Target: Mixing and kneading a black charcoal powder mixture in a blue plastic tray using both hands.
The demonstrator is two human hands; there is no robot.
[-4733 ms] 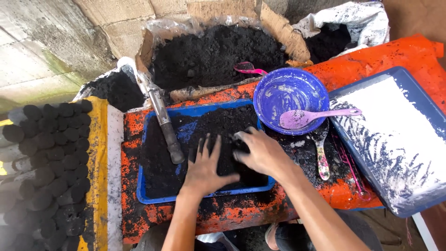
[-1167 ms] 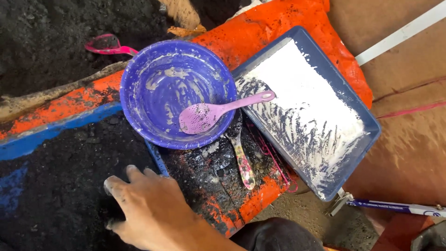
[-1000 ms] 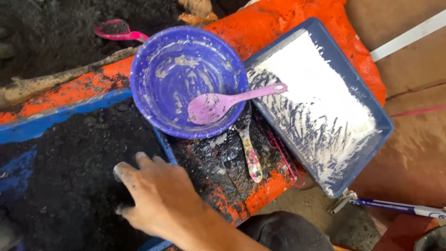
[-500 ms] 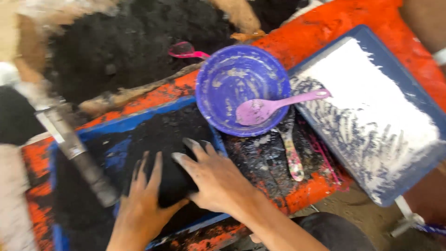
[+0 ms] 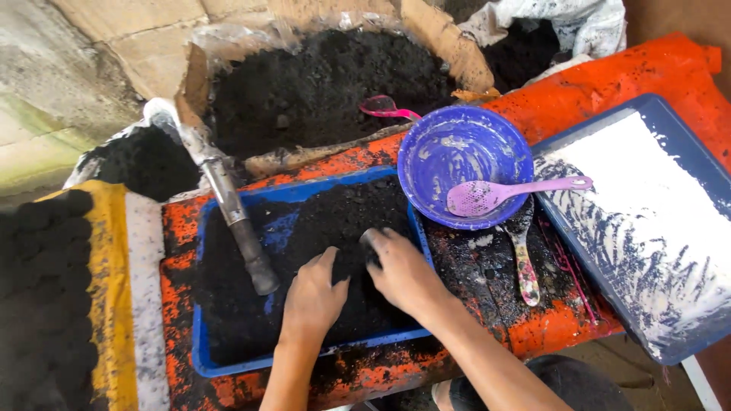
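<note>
- A shallow blue plastic tray (image 5: 199, 342) sits on the orange tabletop (image 5: 563, 323) and is full of black dirt (image 5: 335, 228).
- A grey metal pipe (image 5: 244, 236) lies slanted in the tray, left of the hands.
- A purple bowl (image 5: 464, 164) with a pink plastic spoon (image 5: 502, 194) stands just right of the tray.
- The left hand (image 5: 314, 298) lies flat on the dirt, fingers spread.
- The right hand (image 5: 403, 270) presses beside it, fingers curled into the dirt.
</note>
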